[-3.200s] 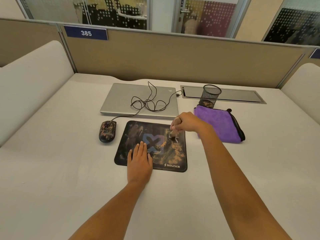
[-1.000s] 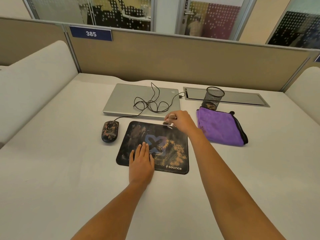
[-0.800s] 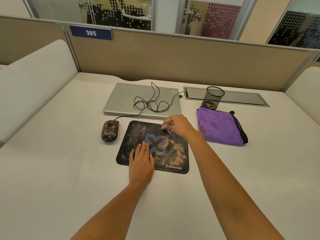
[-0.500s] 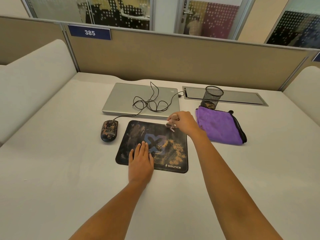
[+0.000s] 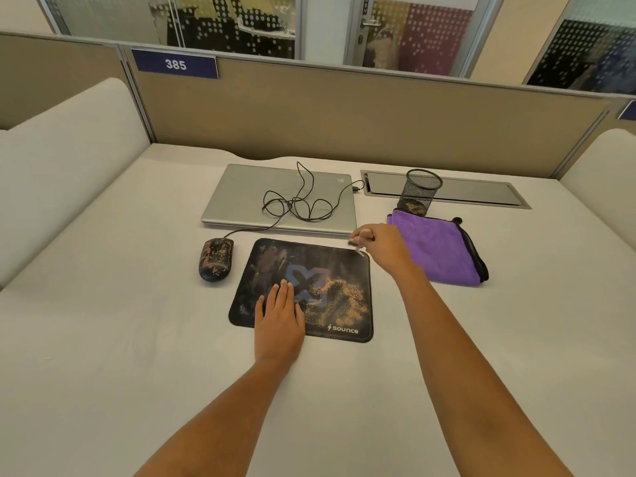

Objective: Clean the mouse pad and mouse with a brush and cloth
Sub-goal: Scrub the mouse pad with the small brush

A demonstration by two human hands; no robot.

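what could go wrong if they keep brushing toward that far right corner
1. The brush in the right hand works at the mouse pad corner nearest the purple cloth and laptop, so the orange dust may land on them.
2. Only the left hand pins the pad; it might shift.

White desk (image 5: 103,356); beige partition panel (image 5: 344,115) behind, blue plate "385" (image 5: 175,64); rounded white side dividers (image 5: 62,160); recessed cable tray (image 5: 481,192); dotted glass walls (image 5: 241,25) and door (image 5: 371,29) beyond
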